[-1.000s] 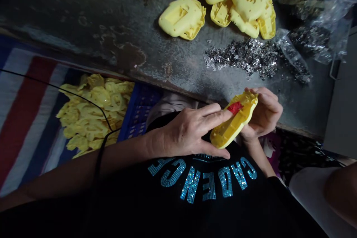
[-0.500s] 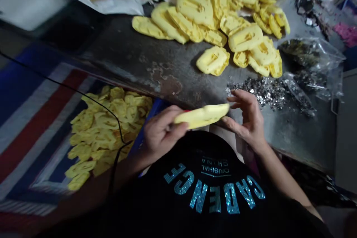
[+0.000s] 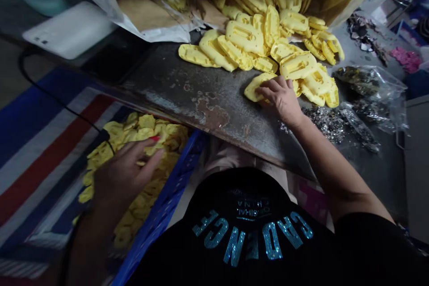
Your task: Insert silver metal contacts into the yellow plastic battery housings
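My right hand (image 3: pixel 281 100) reaches over the worktable, fingers curled over the edge of a single oval yellow moulded piece (image 3: pixel 254 88) that lies in front of a pile of like pieces (image 3: pixel 246 38). The fingertips are partly hidden against it. My left hand (image 3: pixel 129 170), slightly blurred, is over a blue basket (image 3: pixel 174 199) at lower left. Its thumb and fingers are apart, with nothing seen between them. Under that hand, many yellow pieces (image 3: pixel 167 136) fill the basket.
Behind the pile stands a large white sack (image 3: pixel 140 27) holding more yellow pieces. Small silvery metal bits (image 3: pixel 323 123) and clear plastic bags (image 3: pixel 382 85) lie to the right. A white phone (image 3: pixel 69 31) rests at the left, and a black cable (image 3: pixel 63 105) crosses the basket area.
The yellow piece my left hand held is gone from it, and that hand has moved left over the basket. My right hand has gone forward onto the single piece on the table.
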Tool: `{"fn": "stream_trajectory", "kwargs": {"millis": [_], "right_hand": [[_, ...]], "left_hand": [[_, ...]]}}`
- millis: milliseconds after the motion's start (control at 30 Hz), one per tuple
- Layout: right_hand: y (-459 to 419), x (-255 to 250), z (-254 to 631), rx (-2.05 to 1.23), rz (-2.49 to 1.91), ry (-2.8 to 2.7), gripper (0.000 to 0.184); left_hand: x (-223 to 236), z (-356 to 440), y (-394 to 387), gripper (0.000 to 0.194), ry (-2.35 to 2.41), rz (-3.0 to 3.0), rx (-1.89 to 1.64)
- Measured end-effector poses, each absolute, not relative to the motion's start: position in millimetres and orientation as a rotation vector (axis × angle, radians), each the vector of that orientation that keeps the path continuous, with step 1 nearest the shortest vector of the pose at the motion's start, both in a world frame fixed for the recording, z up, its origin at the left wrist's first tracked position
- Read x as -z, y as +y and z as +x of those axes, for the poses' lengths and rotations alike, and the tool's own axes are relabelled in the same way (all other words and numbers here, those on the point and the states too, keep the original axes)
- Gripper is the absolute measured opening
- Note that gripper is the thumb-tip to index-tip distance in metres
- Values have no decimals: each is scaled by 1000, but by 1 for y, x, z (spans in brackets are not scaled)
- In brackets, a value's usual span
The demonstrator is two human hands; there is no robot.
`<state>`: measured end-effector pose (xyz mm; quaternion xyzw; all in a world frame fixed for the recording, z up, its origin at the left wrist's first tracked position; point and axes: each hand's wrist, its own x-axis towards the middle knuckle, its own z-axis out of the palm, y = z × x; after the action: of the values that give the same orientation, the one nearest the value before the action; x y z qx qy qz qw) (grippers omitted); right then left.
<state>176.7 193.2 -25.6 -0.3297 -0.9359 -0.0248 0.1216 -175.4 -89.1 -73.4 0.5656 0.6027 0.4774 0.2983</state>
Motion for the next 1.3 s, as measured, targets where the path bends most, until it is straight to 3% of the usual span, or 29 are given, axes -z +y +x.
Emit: {"fn": "stream_trajectory", "kwargs": {"millis": [133,333,500,533,633,700,800,933,1300], "right_hand": [[180,30,192,32,-949,-2642,28],[160,23,219,10,-699,-2551,27],[105,3,236,216,-183,-2479,25],[92,0,241,265,-124,-2507,22],[56,2,261,310,-53,-2589,21],[38,10,283,234,-192,-2614,30],[21,27,328,15,-788,-2431,37],[23,49,380,-75,-1407,-1989,9],[54,56,365,-195,-1654,-2064,14]], "left_hand": [[51,-109,-52,25,1596,1252,-1234],[29,-31,18,61,1097,873,-1161],[23,-32,42,68,1001,785,-1133],[21,-35,41,68,1010,781,-1059],[19,-40,36,44,1023,837,-747],[19,-35,33,40,1011,835,-563],[17,-13,24,37,1045,750,-592],[11,23,13,36,1086,678,-781],[8,46,2,45,1202,564,-911]]}}
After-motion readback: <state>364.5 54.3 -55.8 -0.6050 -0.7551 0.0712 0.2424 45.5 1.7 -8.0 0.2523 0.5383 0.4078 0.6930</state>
